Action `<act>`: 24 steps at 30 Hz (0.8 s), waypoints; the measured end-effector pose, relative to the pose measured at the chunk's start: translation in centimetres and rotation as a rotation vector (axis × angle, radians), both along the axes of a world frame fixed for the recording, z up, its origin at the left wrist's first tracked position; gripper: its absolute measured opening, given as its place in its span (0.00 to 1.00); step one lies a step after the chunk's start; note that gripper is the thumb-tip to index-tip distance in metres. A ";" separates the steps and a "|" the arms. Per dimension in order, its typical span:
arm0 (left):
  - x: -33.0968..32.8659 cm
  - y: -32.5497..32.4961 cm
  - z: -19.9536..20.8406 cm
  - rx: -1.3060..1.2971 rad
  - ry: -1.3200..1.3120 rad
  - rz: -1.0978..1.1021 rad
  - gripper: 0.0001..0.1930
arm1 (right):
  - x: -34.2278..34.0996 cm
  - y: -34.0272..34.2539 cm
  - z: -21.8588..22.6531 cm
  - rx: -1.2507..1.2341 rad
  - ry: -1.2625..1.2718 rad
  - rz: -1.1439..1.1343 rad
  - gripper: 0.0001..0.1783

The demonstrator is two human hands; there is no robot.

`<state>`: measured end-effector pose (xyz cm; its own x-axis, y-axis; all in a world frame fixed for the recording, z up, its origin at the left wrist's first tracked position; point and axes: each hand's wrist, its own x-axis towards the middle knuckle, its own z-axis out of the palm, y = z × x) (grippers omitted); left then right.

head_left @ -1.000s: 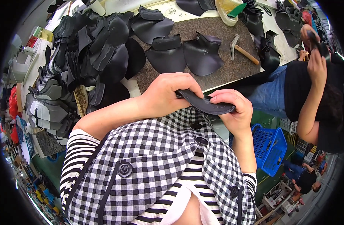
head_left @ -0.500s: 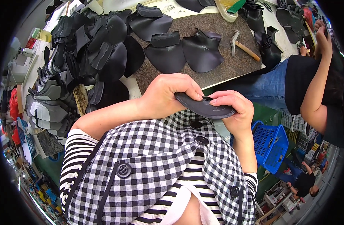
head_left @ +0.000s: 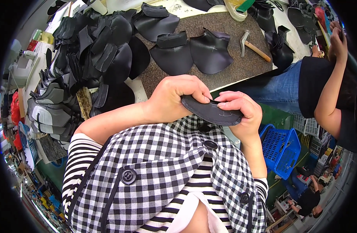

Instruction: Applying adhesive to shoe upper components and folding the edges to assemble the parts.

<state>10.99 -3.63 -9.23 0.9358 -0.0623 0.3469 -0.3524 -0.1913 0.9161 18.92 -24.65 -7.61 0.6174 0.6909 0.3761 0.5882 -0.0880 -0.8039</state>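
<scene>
By the brown speckled board, my left fingers and right fingers grip a curved black leathery piece, not yet released. The board carries flared, smooth black sheets.

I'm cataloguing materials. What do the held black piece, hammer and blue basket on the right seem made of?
Black piece: matte, perhaps leather or a synthetic; its dull, curved surface leaves that open. Hammer: the head looks like metal, from its grey sheen; the handle seems wooden, from its brown tone. Blue basket: probably moulded plastic, slightly glossy, given its even colour and perforated walls.
</scene>
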 end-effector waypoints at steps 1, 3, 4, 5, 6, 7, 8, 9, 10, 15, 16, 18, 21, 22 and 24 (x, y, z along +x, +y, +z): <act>0.0 0.0 0.0 0.005 -0.014 0.003 0.11 | 0.0 0.1 0.0 0.000 0.000 0.000 0.15; 0.1 -0.1 -0.1 -0.002 -0.021 0.006 0.11 | 0.0 0.3 -0.1 0.015 0.007 0.020 0.16; 0.0 -0.1 -0.1 -0.009 -0.029 0.007 0.11 | 0.0 0.3 -0.1 0.015 0.007 0.020 0.16; 0.1 -0.1 0.1 -0.008 -0.030 0.007 0.11 | 0.0 0.5 -0.3 0.038 0.035 0.032 0.16; 0.2 0.1 0.3 0.029 -0.074 -0.010 0.11 | 0.0 0.6 -0.4 0.062 0.063 0.043 0.17; 0.6 0.3 0.5 0.071 -0.122 -0.028 0.11 | -0.2 0.8 -0.6 0.065 0.057 0.044 0.17; 0.8 0.4 0.6 0.074 -0.129 -0.027 0.11 | -0.6 1.0 -0.8 0.145 0.255 0.005 0.18; 0.9 0.6 0.6 -0.039 -0.098 -0.080 0.12 | -0.9 1.1 -0.7 0.226 0.452 -0.034 0.18; 1.0 0.9 0.5 -0.151 -0.066 -0.129 0.14 | -0.9 1.0 -0.5 0.199 0.430 0.013 0.18; 1.1 1.8 2.6 -0.239 0.229 -0.157 0.19 | 0.6 0.9 0.5 0.206 0.116 0.152 0.16; 1.2 2.0 2.4 -0.238 0.229 -0.157 0.19 | 0.7 0.9 0.7 0.161 -0.006 0.148 0.16; 1.5 2.8 1.8 0.107 -0.109 -0.193 0.13 | 0.5 1.2 1.3 0.153 -0.022 0.126 0.16; 1.2 2.6 2.0 0.114 -0.183 -0.181 0.17 | 0.8 1.2 1.4 0.132 -0.100 0.146 0.16; 1.3 2.7 2.0 0.165 -0.348 -0.211 0.18 | 1.0 0.9 1.1 0.145 -0.013 0.188 0.17; 1.3 3.0 2.5 0.231 -0.451 -0.257 0.18 | 0.9 0.7 0.4 0.159 0.071 0.228 0.17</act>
